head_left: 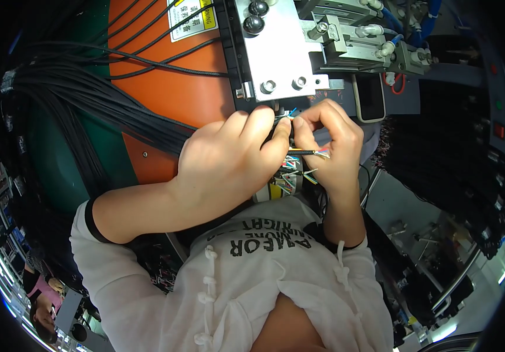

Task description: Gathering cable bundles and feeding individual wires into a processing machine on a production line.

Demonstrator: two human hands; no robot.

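My left hand (pixel 229 144) reaches in with curled fingers, its thumb and forefinger closed on thin coloured wires at the machine's lower edge. A blue wire (pixel 293 112) sticks up between the fingertips of both hands. My right hand (pixel 335 138) is pinched shut at the same spot, thumb against forefinger; what lies in that pinch is mostly hidden. Just below the fingertips, a black cable (pixel 303 152) ends in stripped coloured wires that lie over my right palm. More cable ends (pixel 287 182) with fanned coloured wires hang under my hands, close to my shirt.
A machine with a bright metal plate (pixel 279 53) stands right in front of my hands. A thick bundle of black cables (pixel 123 111) crosses the orange panel (pixel 176 100) on the left. On the right lie a phone (pixel 370 97) and red-handled scissors (pixel 394 85). Another person (pixel 44 299) sits far left.
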